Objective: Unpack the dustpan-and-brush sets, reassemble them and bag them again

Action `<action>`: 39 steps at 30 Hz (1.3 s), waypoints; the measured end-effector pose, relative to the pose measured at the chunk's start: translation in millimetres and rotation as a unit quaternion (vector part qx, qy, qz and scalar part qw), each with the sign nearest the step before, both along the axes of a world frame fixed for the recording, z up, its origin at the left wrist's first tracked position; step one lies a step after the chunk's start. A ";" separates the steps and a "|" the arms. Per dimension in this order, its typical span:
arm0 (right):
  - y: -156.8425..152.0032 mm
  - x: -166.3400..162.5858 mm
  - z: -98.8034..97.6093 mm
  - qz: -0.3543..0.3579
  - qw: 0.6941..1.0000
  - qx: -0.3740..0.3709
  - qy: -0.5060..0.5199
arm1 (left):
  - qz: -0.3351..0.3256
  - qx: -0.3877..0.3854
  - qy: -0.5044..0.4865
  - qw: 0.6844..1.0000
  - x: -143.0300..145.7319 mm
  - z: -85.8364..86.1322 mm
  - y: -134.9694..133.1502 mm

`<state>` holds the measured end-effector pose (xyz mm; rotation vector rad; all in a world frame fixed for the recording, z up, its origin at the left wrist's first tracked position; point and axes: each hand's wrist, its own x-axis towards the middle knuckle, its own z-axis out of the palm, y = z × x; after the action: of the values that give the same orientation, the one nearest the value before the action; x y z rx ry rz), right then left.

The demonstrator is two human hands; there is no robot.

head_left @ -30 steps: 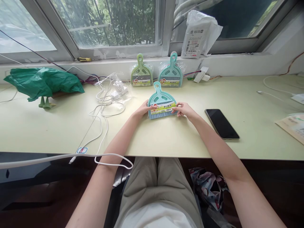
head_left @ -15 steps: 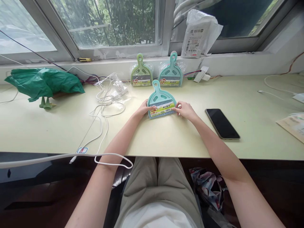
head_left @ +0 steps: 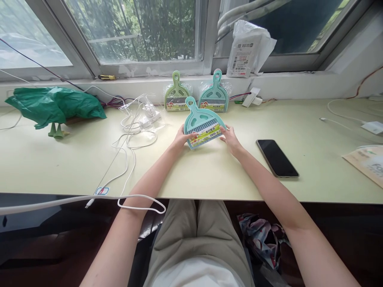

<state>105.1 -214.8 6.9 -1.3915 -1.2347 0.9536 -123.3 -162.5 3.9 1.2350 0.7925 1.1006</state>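
Note:
Between my two hands is a turquoise dustpan and brush set [head_left: 204, 115] with a printed label band across its bristles, tilted with its handle toward the upper left. My left hand [head_left: 181, 139] grips its left lower edge, thumb over the label. At the right edge, my right hand [head_left: 231, 139] holds it with the thumb on the front and fingers partly behind. Behind it, a green dustpan set [head_left: 176, 91] and another turquoise dustpan set [head_left: 216, 92], both in clear wrap, lean against the wall below the window.
A black phone [head_left: 277, 158] lies right of my right arm. White cables [head_left: 129, 139] tangle on the left, one crossing over my left forearm. A green plastic bag [head_left: 56, 105] sits at the far left. A white package [head_left: 243, 52] stands on the sill; a paper packet [head_left: 366, 165] is far right.
The held dustpan set has turned counterclockwise, its handle swinging left and its right side rising. My right hand has shifted its grip, with its fingers now more spread along the right edge.

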 end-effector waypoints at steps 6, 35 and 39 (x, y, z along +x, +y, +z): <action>-9.6 -25.1 1.2 0.065 0.970 0.049 0.231 | 0.000 0.022 -0.030 0.999 4.8 3.2 -2.3; -12.2 -25.6 0.1 0.094 0.959 -0.047 0.262 | -0.004 0.048 -0.007 0.999 15.6 -3.0 -8.1; -11.5 -24.9 -0.7 0.091 0.959 -0.059 0.261 | 0.003 0.047 -0.001 0.999 16.5 -5.3 -7.5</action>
<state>80.2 -226.3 6.3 -1.0270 -0.9219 1.4350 -106.7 -170.1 -1.4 1.3102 0.7502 1.1554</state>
